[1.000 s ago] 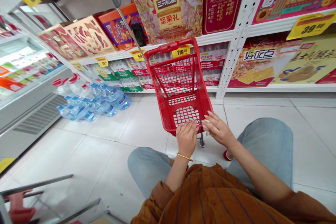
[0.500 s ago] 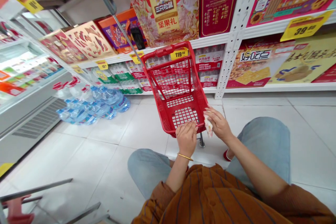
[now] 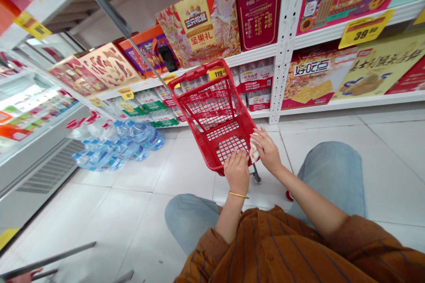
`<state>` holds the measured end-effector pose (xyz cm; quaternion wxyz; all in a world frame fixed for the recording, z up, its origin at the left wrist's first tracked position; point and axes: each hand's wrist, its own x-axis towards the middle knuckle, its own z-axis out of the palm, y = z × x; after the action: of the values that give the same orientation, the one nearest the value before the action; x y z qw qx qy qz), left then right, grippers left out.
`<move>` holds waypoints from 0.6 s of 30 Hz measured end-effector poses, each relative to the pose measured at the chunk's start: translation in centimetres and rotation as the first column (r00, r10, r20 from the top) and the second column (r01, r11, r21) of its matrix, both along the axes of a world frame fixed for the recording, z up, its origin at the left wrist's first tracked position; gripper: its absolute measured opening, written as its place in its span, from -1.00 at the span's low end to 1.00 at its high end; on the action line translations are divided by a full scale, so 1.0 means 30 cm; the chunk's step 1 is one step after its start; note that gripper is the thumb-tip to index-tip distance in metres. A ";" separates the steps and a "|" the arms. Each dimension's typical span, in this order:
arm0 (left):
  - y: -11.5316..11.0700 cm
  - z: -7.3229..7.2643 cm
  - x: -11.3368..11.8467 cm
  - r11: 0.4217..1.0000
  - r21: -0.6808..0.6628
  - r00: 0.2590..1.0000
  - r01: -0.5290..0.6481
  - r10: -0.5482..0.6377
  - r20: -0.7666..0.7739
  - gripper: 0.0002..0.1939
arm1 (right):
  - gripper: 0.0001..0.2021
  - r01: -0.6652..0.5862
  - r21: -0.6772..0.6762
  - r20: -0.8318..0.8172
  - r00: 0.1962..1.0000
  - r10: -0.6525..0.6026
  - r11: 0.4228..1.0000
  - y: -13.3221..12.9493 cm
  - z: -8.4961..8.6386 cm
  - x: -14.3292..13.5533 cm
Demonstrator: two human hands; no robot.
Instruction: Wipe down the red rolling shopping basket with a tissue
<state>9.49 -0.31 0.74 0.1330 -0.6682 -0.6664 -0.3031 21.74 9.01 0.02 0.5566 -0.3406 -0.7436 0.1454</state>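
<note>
A red plastic shopping basket cart [image 3: 212, 119] stands in front of me with its near rim toward my knees. My left hand [image 3: 237, 170], with a gold bangle at the wrist, is closed over the near rim. At the near right corner, my right hand [image 3: 265, 148] presses a crumpled white and pink cloth [image 3: 254, 151] against the cart's rim. The cart's mesh floor shows nothing lying on it. One caster [image 3: 257, 178] is visible below the near corner.
Shelves [image 3: 282, 53] with gift boxes [image 3: 202, 22] and packed bottles [image 3: 257, 82] stand beyond the cart. Bottled water packs [image 3: 116, 141] sit on the floor at left, beside a chiller [image 3: 43, 163]. Metal bars [image 3: 53, 261] show at lower left.
My right hand and the cloth have moved slightly left and up along the cart's rim, closer to my left hand. The whole view has shifted a little.
</note>
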 end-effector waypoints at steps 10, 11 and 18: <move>0.018 0.005 -0.011 0.999 -0.046 0.999 0.012 -0.015 -0.051 -0.70 | -0.65 -0.086 0.068 0.012 0.996 0.085 0.994 -0.113 -0.067 0.047; 0.023 0.006 -0.011 0.999 -0.048 0.998 0.014 -0.017 -0.057 -0.70 | -0.65 -0.078 0.063 0.003 0.997 0.078 0.995 -0.124 -0.078 0.052; 0.068 0.023 0.037 0.994 -0.104 0.994 -0.027 0.015 -0.109 -0.74 | -0.64 0.182 -0.134 -0.161 0.966 -0.203 0.974 -0.122 -0.109 -0.009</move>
<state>10.59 1.73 1.44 0.1364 -0.6826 -0.6802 -0.2295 21.48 5.36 -3.24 0.6095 -0.4297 -0.6459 0.1635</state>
